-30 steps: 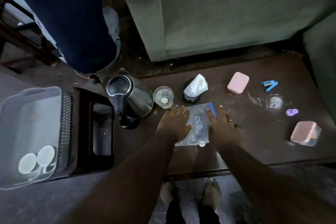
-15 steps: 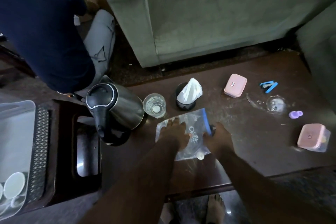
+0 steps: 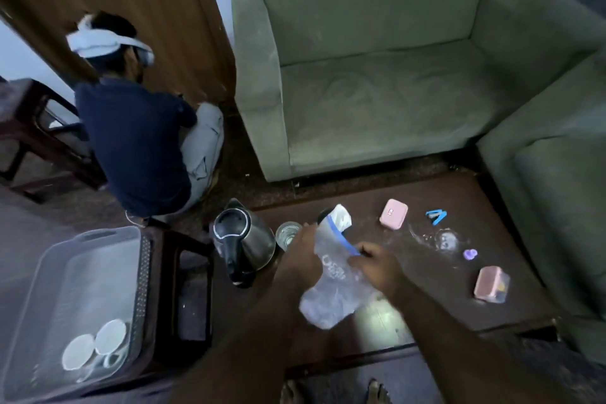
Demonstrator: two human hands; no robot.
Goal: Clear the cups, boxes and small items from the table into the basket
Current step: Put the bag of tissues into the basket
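Observation:
Both my hands hold a clear zip bag [image 3: 331, 285] with a blue seal strip, lifted off the dark table [image 3: 426, 298]. My left hand [image 3: 303, 259] grips its left edge and my right hand [image 3: 377, 267] pinches the blue strip. Behind the bag stand a glass of water [image 3: 287, 234] and a dark cup with white tissue [image 3: 341, 218]. To the right lie a pink case [image 3: 393, 212], a blue stapler [image 3: 436, 216], a small purple item [image 3: 470, 254] and a pink-lidded box [image 3: 492, 284]. The grey basket [image 3: 42, 275] at the left holds two white cups [image 3: 93, 343].
A steel kettle [image 3: 244, 244] stands at the table's left end, between the bag and the basket. A clear glass lid [image 3: 446, 239] lies by the stapler. A green sofa [image 3: 377, 92] borders the table behind and right. A person [image 3: 137, 141] crouches at the back left.
The bag lay flat on the table under both hands; now it is lifted and held upright between them. The view has tilted up, showing more of the sofa and the person.

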